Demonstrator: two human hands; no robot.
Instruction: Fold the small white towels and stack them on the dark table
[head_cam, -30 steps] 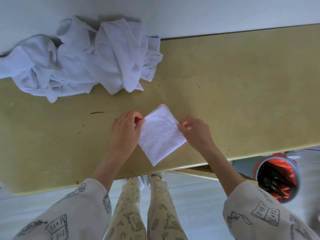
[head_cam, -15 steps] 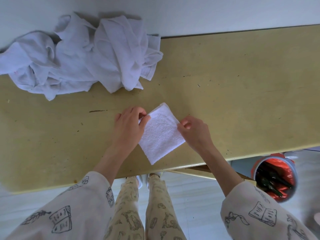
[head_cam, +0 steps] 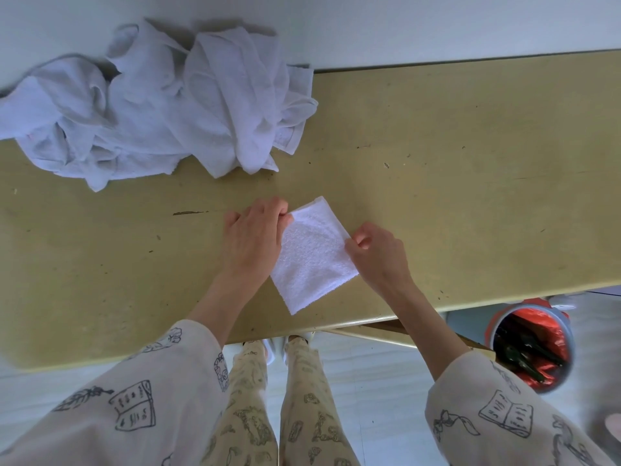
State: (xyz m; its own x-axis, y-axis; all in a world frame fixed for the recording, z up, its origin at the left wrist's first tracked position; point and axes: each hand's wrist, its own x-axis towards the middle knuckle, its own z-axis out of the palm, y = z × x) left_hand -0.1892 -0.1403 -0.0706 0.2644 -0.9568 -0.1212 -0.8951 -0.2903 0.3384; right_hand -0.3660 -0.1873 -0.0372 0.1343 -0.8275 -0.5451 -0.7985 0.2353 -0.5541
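so, folded towel [head_cam: 312, 253]: a small white square, lying flat and turned like a diamond on the near half of the table, between the 2 hands; its lowest corner sits close to the near table edge.
left hand [head_cam: 253, 238]: palm down on the table, touching the towel's left side; fingertips pinch the towel's upper left edge, closed on the cloth.
right hand [head_cam: 378, 257]: fingers curled, thumb and forefinger nipping the towel's right corner; closed on the cloth as well.
table [head_cam: 470, 169]: a yellowish top with dark scuffs and specks, running left to right; its far edge meets a pale wall.
towel pile [head_cam: 161, 105]: a crumpled heap of white towels at the far left of the table, leaning against the wall, well apart from the folded one; how many are in it i cannot tell.
sleeves [head_cam: 141, 398]: cream cloth with line drawings of open books and leaves, pushed up to the forearms.
trousers [head_cam: 279, 408]: pale, printed with small drawings, seen below the table edge over a light floor.
bin [head_cam: 531, 348]: a round bucket with a red liner on the floor, to the right below the table; dark things lie inside, too unclear to name.
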